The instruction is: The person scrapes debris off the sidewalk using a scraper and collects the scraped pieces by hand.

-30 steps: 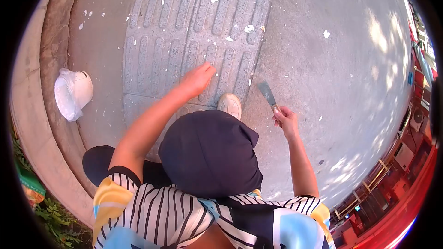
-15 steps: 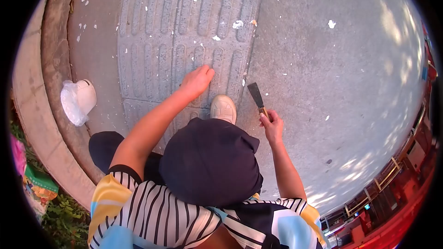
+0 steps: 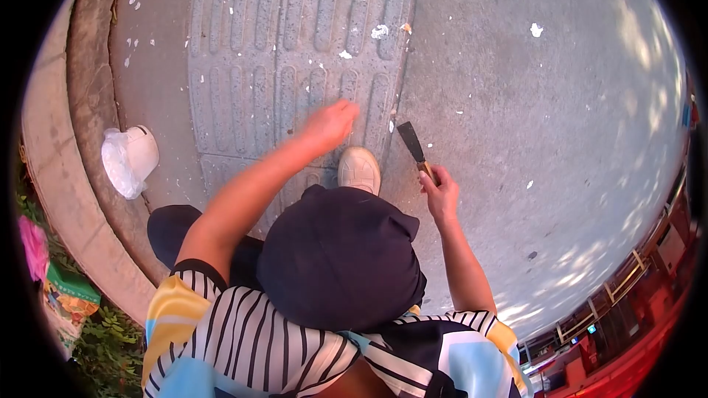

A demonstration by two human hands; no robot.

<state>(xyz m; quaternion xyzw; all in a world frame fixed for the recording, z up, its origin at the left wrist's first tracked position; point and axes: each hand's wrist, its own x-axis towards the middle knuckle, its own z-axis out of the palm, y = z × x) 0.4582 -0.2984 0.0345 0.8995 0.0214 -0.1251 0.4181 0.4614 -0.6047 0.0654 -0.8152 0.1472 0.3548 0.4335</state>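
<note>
My right hand is wrapped round the wooden handle of a scraper, a putty knife with a flat dark blade. The blade points up and to the left, close to the edge of the ribbed paving. My left hand hovers over or near the ribbed paving tiles, its fingers drawn together and slightly blurred. Whatever those fingers may hold is hidden. Below it a pale shoe shows in front of my dark-clothed knee. Small white scraps lie scattered over the paving.
A white tub with a clear plastic bag stands to the left, beside the stone kerb. Beyond the kerb are plants and colourful packaging. Smooth concrete stretches to the right, and red structures stand at the lower right.
My left hand has moved to the right and slightly upward. My right hand has shifted a little to the right and up, still gripping the scraper.
</note>
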